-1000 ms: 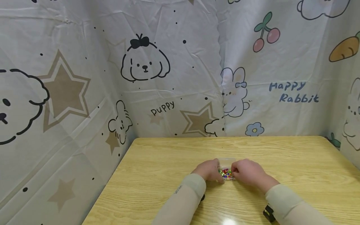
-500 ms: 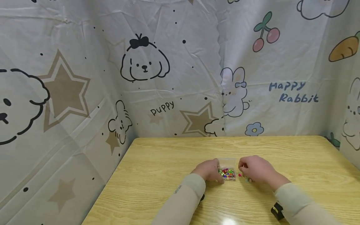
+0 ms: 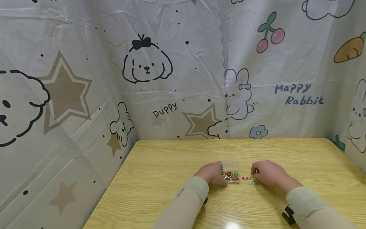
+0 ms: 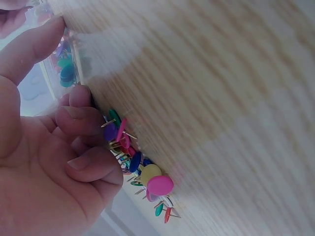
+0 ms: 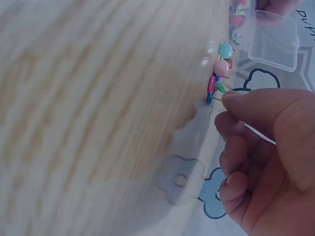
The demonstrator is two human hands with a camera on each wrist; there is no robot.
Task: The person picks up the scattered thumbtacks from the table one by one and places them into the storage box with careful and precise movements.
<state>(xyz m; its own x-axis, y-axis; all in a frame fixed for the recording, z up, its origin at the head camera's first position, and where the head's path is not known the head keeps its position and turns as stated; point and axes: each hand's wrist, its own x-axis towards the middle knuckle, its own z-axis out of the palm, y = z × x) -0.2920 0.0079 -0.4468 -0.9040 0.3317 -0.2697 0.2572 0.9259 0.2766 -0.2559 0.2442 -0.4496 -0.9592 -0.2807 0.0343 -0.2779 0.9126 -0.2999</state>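
Observation:
My left hand (image 3: 210, 173) grips the left side of a small clear plastic box (image 3: 238, 178), its hinged lid standing open at the back. Inside lie many shiny coloured thumbtacks (image 3: 230, 176). To the right of the box, my right hand (image 3: 268, 171) is low over a small loose group of thumbtacks (image 3: 247, 178). In the right wrist view, its thumb and forefinger pinch the pin of a teal thumbtack (image 5: 210, 98) at the edge of that group. The left wrist view shows another pile of thumbtacks (image 4: 147, 172) on the table beside the left hand, which hides it in the head view.
The wood-grain table (image 3: 171, 159) reaches back to a white cartoon-print curtain (image 3: 160, 63) that also hangs along both sides. Black wrist straps show under the sleeves, one of them a strap (image 3: 288, 215) on the right arm.
My right hand has moved from inside the box to the right, over the loose thumbtacks, uncovering more of them. The left hand and the box have stayed in place.

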